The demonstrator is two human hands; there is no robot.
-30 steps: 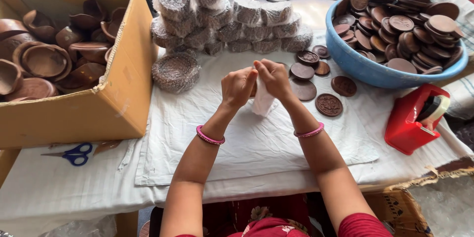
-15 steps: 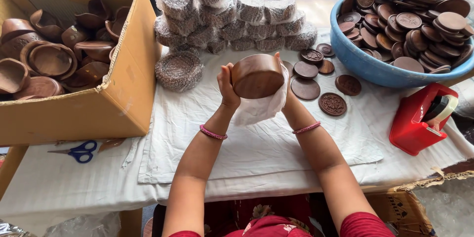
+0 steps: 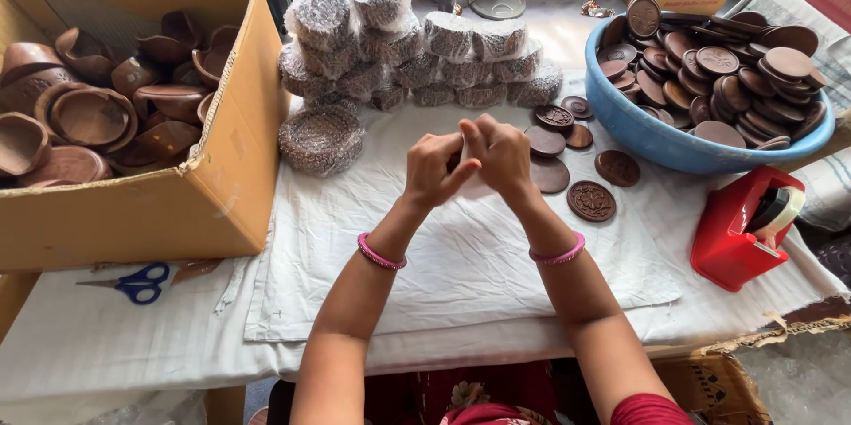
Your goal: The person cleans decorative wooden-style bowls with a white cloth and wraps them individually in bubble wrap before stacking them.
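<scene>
My left hand point(image 3: 433, 170) and my right hand point(image 3: 502, 154) are pressed together above the white cloth point(image 3: 461, 274), fingers curled round a small brown bowl in pale wrap point(image 3: 456, 162). The hands hide almost all of it; only a dark sliver and a bit of wrap show between them. Each wrist wears a pink bangle. Several loose brown round lids point(image 3: 591, 201) lie on the cloth just right of my hands.
An open cardboard box point(image 3: 133, 212) of brown bowls stands at the left. Bubble-wrapped bundles point(image 3: 381, 0) are stacked at the back, with one point(image 3: 319, 137) in front. A blue basin point(image 3: 638, 124) holds lids. A red tape dispenser point(image 3: 736, 230) sits right; blue scissors point(image 3: 133, 283) lie left.
Half a second ago both hands held the brown bowl and its wrap raised toward the camera. Now they are lower and closed round it, hiding the bowl.
</scene>
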